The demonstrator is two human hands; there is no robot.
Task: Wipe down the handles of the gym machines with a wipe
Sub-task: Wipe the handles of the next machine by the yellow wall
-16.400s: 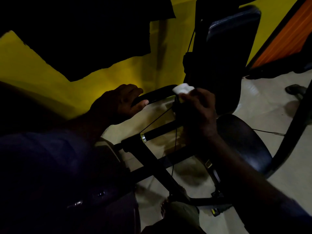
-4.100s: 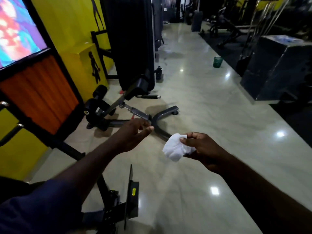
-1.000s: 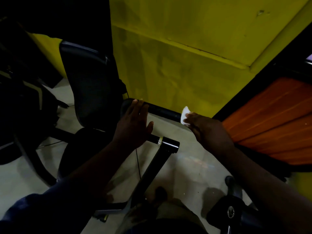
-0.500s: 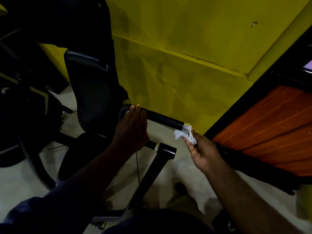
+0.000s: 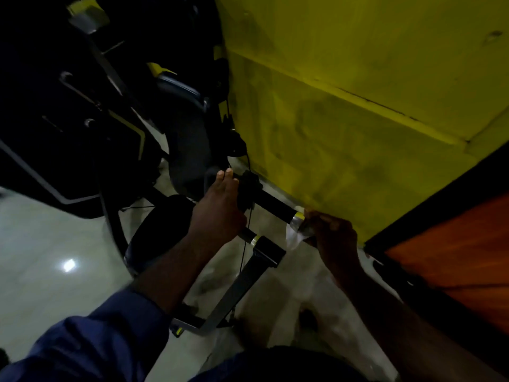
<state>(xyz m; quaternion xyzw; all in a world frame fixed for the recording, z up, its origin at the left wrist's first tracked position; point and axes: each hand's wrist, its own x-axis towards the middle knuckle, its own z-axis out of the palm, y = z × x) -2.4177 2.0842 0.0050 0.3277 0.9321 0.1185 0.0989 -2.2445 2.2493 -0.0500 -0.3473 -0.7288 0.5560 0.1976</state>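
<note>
The thin white wipe [image 5: 295, 236] is my concern. It is a soft, limp, almost weightless sheet, so it will bunch or tear instead of pushing back. I judge it is best held in a folded wad with the fingertips behind it, not by a loose corner. It sits at the right end of the black cylindrical machine handle [image 5: 272, 203], wrapped against the shiny silver end cap [image 5: 297, 220], with a loose tail hanging just below.

My right hand [image 5: 334, 238] has its fingers curled in, pinching the wipe against that cap from the right side. The handle itself looks rigid and fixed. Its grip is probably rubbery and will drag on the wipe, while the metal cap should be slicker.

My left hand [image 5: 220, 213] lies over the left part of the handle, its fingers stretched fairly straight across the bar and holding nothing else. I cannot tell whether the thumb wraps beneath.

Below the handle, a black square steel post [image 5: 248, 274] runs down towards me. A round black seat pad [image 5: 154, 232] is to the left, the yellow wall [image 5: 358, 106] is just beyond, and pale glossy floor [image 5: 41, 244] is under it all.
</note>
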